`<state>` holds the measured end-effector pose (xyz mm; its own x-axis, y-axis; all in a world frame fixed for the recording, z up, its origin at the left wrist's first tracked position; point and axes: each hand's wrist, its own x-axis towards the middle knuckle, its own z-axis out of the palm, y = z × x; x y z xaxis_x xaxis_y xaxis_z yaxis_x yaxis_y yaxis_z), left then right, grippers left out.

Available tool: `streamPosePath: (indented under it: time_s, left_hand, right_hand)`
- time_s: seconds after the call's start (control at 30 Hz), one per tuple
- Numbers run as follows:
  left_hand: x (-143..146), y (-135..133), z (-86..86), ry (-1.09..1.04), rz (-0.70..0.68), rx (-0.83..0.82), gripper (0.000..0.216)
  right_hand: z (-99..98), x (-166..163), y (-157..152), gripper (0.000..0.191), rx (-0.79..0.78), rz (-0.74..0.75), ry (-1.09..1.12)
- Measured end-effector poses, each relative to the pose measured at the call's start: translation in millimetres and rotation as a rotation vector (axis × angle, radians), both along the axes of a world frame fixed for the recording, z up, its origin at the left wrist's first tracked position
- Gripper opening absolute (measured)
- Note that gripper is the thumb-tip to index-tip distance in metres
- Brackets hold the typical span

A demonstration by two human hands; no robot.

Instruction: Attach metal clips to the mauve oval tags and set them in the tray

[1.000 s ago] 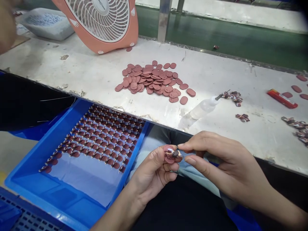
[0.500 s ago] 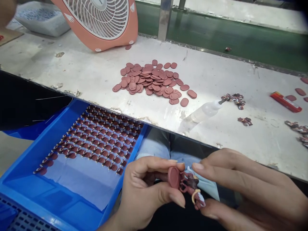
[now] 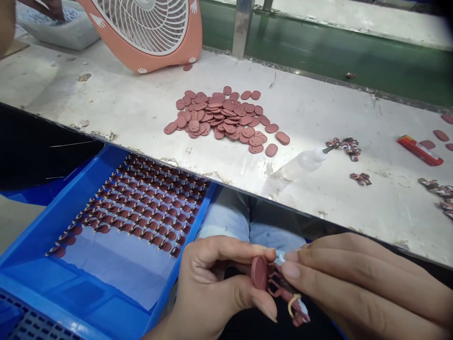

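My left hand (image 3: pixel 207 283) pinches a reddish-brown oval base (image 3: pixel 259 273) on edge between thumb and fingers, over my lap. A small brown animal figurine (image 3: pixel 295 304) with a pale yellow band and white patches stands out from the base's right side, its thin legs against it. The fingers of my right hand (image 3: pixel 368 283) are closed together over the figurine's upper end, by a white tip. That hand's thumb is hidden, and its fingers cover part of the figurine's body.
A blue crate (image 3: pixel 106 302) holds rows of figurines on bases. On the worktable (image 3: pixel 141 104) lie a pile of oval bases (image 3: pixel 219 115), a squeeze bottle (image 3: pixel 300 165), loose figurines (image 3: pixel 360 179) and a red lighter (image 3: pixel 420 150). Behind stand a fan (image 3: pixel 170 59) and a tub (image 3: pixel 76 33) with another person's hand.
My right fingers have shifted from the figurine's two ends to its upper end, uncovering the lower end. Both hands sank slightly. The other person's hand reached into the tub.
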<state>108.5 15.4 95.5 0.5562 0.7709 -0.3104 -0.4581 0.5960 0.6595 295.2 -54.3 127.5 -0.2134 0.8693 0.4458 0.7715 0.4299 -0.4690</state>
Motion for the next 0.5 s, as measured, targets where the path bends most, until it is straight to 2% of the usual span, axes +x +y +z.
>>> streamPosePath:
  time_s: [0.13,0.3,0.5]
  left_hand:
    - [0.6,0.4,3.1,0.06,0.011,0.001,0.023]
    - [1.1,3.9,4.8,0.111,0.035,0.078,0.02]
    - [0.0,3.9,2.1,0.009,-0.006,0.033,0.02]
  right_hand:
    - [2.5,-0.6,-0.3,0.025,-0.01,0.031,-0.076]
    - [3.2,0.3,-2.1,0.028,0.001,0.039,-0.138]
    - [-0.8,-2.3,-1.4,0.026,0.021,0.028,-0.12]
